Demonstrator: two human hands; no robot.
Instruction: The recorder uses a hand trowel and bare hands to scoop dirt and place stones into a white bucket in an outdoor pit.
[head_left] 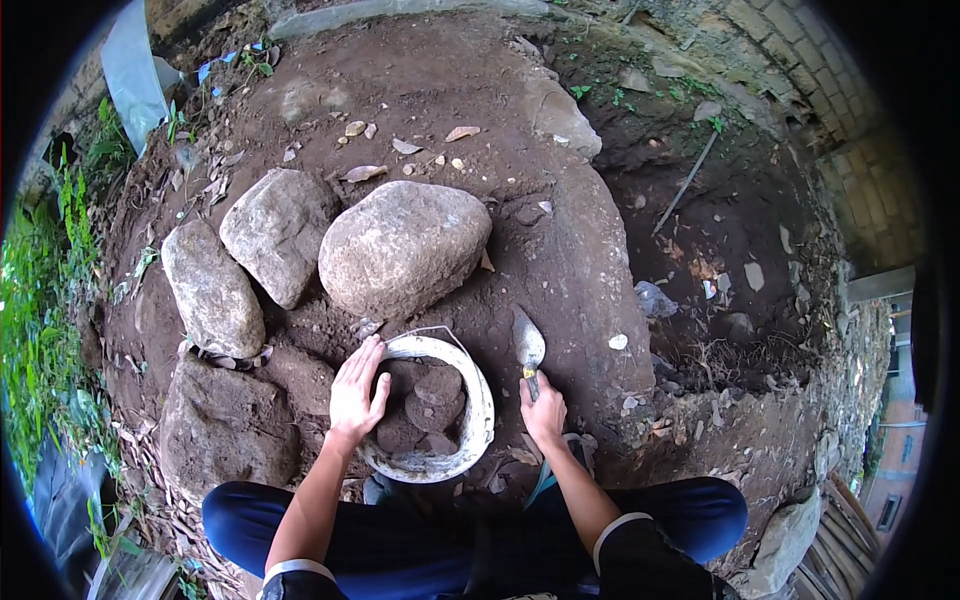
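Note:
A white bucket (481, 425), smeared with dirt, stands in front of my knees with its thin wire handle lying against the far rim. Several brown, earth-covered lumps (436, 402) lie inside it; I cannot tell whether they are stones or clods. My left hand (354, 398) rests at the bucket's left rim, fingers stretched out flat and thumb apart, holding nothing. To the right of the bucket, my right hand (544, 410) is closed round the handle of a pointed trowel (528, 341). The trowel's dirty grey blade points away from me, over the brown soil.
Beyond the bucket sits a big rounded boulder (405, 247). Two pale rocks (280, 232) lie left of it, and a brown rock (225, 425) is near my left knee. A low ledge (600, 270) runs along the right, beside a sunken patch with a thin stick (687, 184).

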